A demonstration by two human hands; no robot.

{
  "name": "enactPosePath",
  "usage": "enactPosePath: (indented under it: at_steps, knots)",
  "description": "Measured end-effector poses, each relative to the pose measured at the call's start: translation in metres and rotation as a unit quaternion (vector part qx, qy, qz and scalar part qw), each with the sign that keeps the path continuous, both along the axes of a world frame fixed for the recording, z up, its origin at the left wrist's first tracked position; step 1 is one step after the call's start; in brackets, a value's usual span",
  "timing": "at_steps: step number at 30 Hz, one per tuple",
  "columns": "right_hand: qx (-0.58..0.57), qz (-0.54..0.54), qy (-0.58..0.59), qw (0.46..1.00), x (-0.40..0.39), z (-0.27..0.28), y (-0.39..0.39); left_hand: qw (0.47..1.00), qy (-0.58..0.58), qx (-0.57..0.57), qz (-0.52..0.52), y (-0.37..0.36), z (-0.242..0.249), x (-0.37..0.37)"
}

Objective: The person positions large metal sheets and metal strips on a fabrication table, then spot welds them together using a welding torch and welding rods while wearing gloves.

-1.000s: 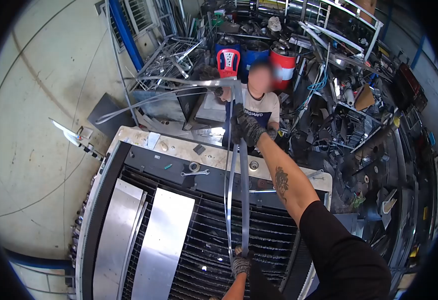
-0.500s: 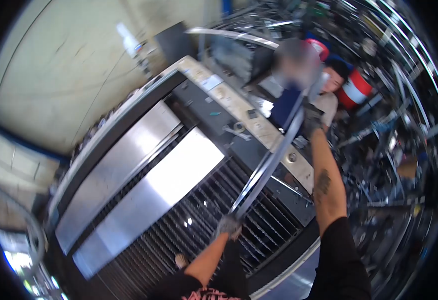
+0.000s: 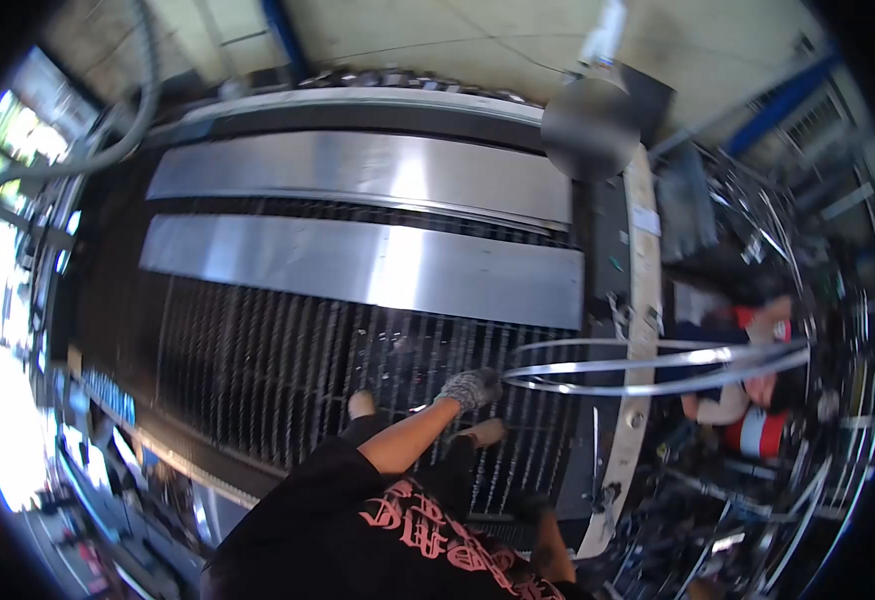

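My left hand point(image 3: 472, 389), in a grey knit glove, is closed around the near ends of several long, thin metal strips point(image 3: 648, 386). The strips bow apart and run right, across the machine bed's edge, to a co-worker point(image 3: 723, 405) at their far ends. My right hand point(image 3: 529, 506), in a dark glove, hangs low beside my body, away from the strips. Its fingers are lost against the dark bed. Under me is a slatted metal bed point(image 3: 258, 350), with my feet on it.
Two long sheet-metal panels, a far one point(image 3: 358, 165) and a nearer one point(image 3: 358, 262), lie across the slats. A pale rail point(image 3: 642, 290) borders the bed on the right. Beyond it are a red-and-white drum point(image 3: 758, 433) and heaped metal scrap point(image 3: 698, 510).
My right hand has let go of the strips and dropped to my side. My view has turned right, and the strips' far ends now spread apart. My left hand keeps its hold.
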State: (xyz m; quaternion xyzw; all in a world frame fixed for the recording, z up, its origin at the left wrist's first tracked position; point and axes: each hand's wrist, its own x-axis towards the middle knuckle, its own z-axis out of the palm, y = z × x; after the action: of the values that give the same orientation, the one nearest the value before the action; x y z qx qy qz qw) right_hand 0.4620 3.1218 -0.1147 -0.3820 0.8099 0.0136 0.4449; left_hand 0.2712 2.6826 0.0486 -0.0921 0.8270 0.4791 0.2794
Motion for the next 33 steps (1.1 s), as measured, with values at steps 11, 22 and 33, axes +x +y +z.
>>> enactPosePath:
  at_steps: [11, 22, 33]
  knots:
    - [0.038, -0.296, -0.041, 0.954, -0.045, 0.074, -0.397, 0.745, -0.202, -0.3, 0.561, -0.488, -0.025, 0.423]
    - [-0.174, -0.666, -0.277, 0.671, -0.244, 0.068, -0.653, 0.811, -0.137, -0.11, 0.558, -0.575, -0.069, 0.351]
    - [-0.091, -0.513, -0.371, 0.769, -0.344, 0.058, -0.939, 0.651, -0.002, 0.021, 0.758, -0.733, 0.01, 0.292]
